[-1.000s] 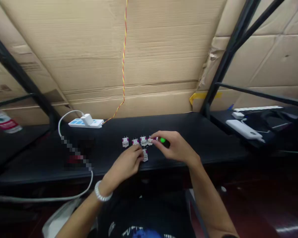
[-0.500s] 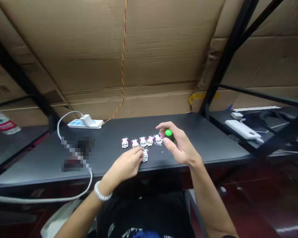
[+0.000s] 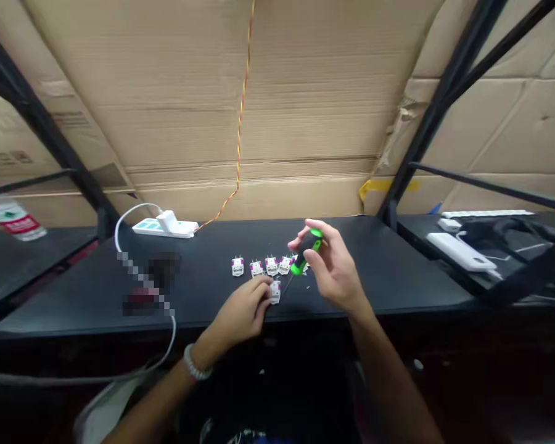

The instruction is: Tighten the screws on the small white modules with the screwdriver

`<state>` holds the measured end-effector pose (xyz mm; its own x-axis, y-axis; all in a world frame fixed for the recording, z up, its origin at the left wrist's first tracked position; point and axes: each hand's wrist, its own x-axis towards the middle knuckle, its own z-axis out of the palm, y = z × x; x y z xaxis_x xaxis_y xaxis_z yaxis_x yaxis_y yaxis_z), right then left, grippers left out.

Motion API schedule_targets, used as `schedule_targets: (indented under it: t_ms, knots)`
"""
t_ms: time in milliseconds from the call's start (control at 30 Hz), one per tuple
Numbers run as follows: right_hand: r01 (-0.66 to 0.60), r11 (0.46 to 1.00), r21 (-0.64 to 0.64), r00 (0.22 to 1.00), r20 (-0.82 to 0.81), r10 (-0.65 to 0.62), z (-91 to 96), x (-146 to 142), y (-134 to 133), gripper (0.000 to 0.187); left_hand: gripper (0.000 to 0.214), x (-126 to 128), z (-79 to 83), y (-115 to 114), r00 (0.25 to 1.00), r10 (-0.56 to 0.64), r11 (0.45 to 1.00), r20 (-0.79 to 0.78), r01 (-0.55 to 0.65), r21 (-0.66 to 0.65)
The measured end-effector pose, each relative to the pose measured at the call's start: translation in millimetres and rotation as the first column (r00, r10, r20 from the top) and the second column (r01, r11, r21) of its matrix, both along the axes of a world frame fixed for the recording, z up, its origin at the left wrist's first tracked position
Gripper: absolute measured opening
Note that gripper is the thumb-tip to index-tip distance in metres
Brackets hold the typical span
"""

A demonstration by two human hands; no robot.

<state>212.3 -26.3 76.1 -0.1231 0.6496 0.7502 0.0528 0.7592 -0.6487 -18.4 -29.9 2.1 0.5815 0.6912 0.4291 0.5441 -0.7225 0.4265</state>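
My right hand [image 3: 335,274] is closed around the black and green handle of a screwdriver [image 3: 307,251]. Its thin shaft slants down and left, with the tip close to a small white and purple part [image 3: 275,293] near the table's front edge. That part is pinched against the tabletop by the fingers of my left hand [image 3: 243,308]. Whether the tip touches it, I cannot tell. Behind, several similar white and purple parts stand in a row, among them a leftmost piece [image 3: 237,266] with thin prongs. The row's right end is partly hidden by the screwdriver.
A white power strip [image 3: 185,229] with a plugged-in adapter lies at the back left, its white cable [image 3: 173,333] running over the front edge. Black metal posts [image 3: 420,135] flank the dark table [image 3: 351,240]. A white box-shaped device [image 3: 460,251] rests beyond the right post.
The screwdriver has tilted, so its handle and shaft now show and its tip is down by the held part. My left hand keeps its grip. The whole view has shifted slightly.
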Motion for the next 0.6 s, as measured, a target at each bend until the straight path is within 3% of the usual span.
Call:
schedule_targets:
  t_ms: [167, 600]
  knots:
    - [-0.027, 1.000, -0.011, 1.000, -0.007, 0.027, -11.5, -13.1, 6.7, 0.039, 0.017, 2.3, 1.2, -2.9, 0.999, -0.001, 1.000, 0.047, 0.002, -0.022]
    - [-0.031, 1.000, -0.002, 0.999, 0.015, 0.031, -13.4, -15.4, 6.8, 0.039, 0.017, 5.0, -5.4, -7.3, 0.998, 0.028, 1.000, 0.063, -0.027, -0.013]
